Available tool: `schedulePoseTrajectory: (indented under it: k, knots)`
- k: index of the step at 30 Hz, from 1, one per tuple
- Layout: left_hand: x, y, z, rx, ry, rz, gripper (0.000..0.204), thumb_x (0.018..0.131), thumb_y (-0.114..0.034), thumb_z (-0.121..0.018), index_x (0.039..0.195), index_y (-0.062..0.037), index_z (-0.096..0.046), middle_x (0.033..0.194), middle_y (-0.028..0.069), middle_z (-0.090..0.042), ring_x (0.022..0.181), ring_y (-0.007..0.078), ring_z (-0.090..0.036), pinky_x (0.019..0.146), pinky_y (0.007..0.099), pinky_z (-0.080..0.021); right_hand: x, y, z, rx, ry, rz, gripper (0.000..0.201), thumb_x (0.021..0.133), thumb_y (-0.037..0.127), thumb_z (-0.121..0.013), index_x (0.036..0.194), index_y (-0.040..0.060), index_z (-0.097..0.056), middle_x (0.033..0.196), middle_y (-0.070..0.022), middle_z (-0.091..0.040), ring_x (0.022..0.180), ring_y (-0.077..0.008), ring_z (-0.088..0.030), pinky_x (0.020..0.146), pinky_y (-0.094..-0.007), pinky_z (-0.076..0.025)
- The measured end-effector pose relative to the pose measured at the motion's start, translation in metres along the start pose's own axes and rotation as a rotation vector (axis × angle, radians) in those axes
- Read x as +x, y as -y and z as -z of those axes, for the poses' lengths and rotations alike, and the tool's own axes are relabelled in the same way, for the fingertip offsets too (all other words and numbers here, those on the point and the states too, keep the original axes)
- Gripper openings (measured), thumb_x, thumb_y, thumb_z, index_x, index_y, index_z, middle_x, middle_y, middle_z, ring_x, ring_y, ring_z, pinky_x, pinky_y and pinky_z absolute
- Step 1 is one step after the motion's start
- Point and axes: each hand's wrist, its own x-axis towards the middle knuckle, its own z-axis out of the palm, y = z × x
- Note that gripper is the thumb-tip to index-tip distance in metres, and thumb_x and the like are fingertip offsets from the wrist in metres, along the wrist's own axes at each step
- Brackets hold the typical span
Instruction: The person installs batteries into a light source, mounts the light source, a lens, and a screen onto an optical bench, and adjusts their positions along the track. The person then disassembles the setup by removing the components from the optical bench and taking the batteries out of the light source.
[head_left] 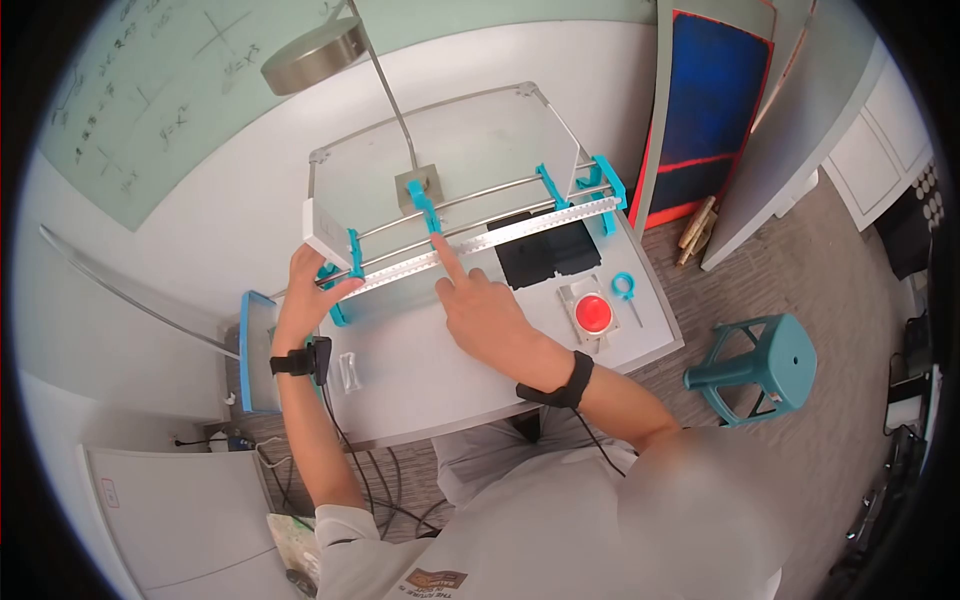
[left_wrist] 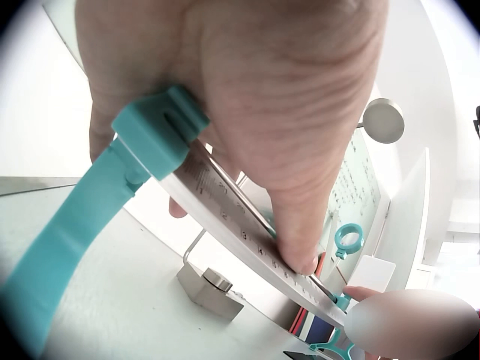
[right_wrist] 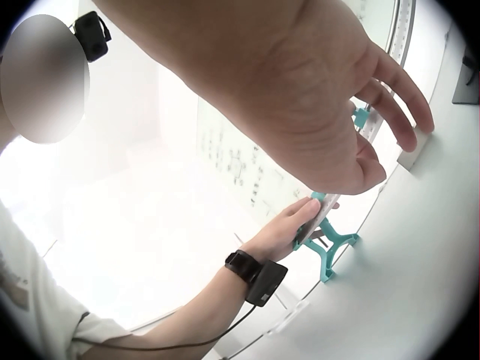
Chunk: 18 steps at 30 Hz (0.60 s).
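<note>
A ruled optical bench lies across the desk, with metal rods, a ruler (head_left: 520,234) along its front and turquoise end stands. My left hand (head_left: 303,295) grips its left end beside a white panel (head_left: 325,235). In the left wrist view the thumb (left_wrist: 296,217) lies on a rod near the turquoise end stand (left_wrist: 71,232). My right hand (head_left: 490,315) has its index finger stretched to the ruler, right at the foot of a turquoise slider (head_left: 424,205); its other fingers bend loosely around nothing. A second white panel (head_left: 562,165) stands near the right end.
Behind the bench stands a lamp with a metal base (head_left: 405,185). A black sheet (head_left: 548,255), a box with a red disc (head_left: 593,313), a turquoise ring on a stem (head_left: 623,285) and a clear packet (head_left: 350,372) lie on the desk. A stool (head_left: 785,360) is to the right.
</note>
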Motion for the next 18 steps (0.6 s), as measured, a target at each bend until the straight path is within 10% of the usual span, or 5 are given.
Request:
schedulePoseTrajectory:
  k: [18]
  knots:
    - [0.000,0.006,0.000,-0.014,0.011,0.001,0.059,0.077,-0.029,-0.088,0.128,-0.0098,-0.067,0.146,0.0148,-0.051,0.137,0.0364,-0.043,0.112,0.0455,-0.040,-0.010,-0.021,0.007,-0.037,0.011,-0.026,0.013,0.078,0.005,-0.066,0.088,-0.0013,-0.059,0.165,-0.0285,-0.023,0.077,-0.0244,-0.062,0.053,-0.0349,-0.053]
